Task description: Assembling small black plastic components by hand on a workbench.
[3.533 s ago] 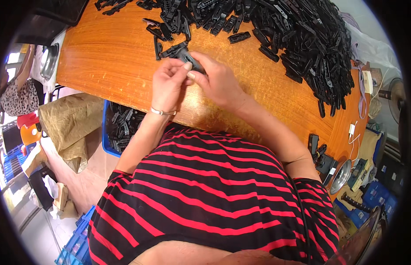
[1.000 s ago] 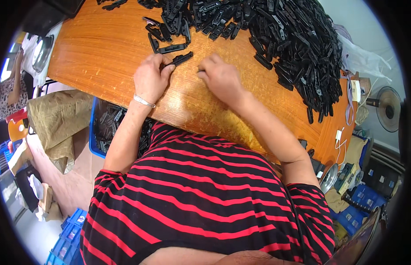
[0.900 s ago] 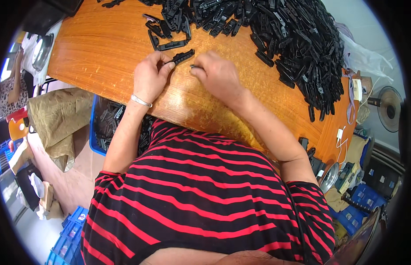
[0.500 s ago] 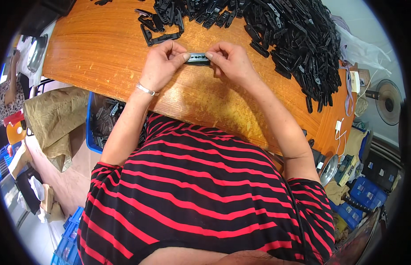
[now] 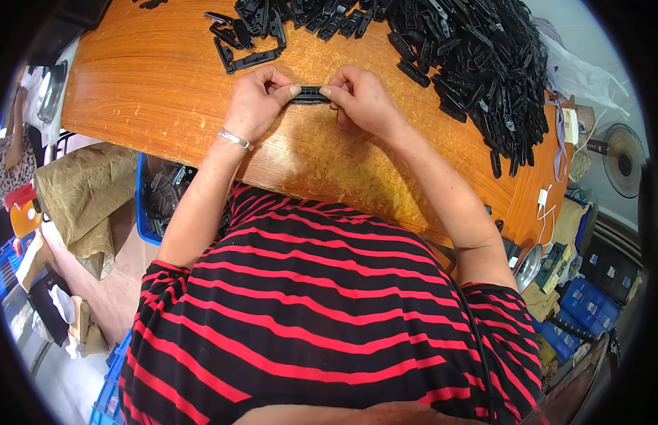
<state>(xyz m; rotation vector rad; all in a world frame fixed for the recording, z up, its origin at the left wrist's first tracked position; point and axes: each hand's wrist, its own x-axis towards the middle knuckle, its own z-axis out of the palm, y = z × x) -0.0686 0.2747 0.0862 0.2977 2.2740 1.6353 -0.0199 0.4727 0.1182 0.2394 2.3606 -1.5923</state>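
Observation:
Between my two hands I hold a short, narrow black plastic piece (image 5: 310, 95) level, just over the wooden table (image 5: 180, 106). My left hand (image 5: 259, 100) pinches its left end between thumb and fingers. Its right end is pinched by my right hand (image 5: 362, 101), the thumb pressed on top and the other fingers curled underneath. The fingertips hide both ends of the piece. Just beyond my left hand lie some loose black plastic pieces (image 5: 254, 58) of a similar long, narrow shape.
A large heap of black plastic pieces (image 5: 477, 71) covers the far right of the table. Below the table's left edge a blue crate (image 5: 142, 205) holds dark and clear parts. Brown paper (image 5: 81, 191) lies further left. A fan (image 5: 621, 161) stands at the right.
The piece in my hands showed a shiny silvery top before; now its upper face looks black. Both hands have shifted slightly left and keep their pinch.

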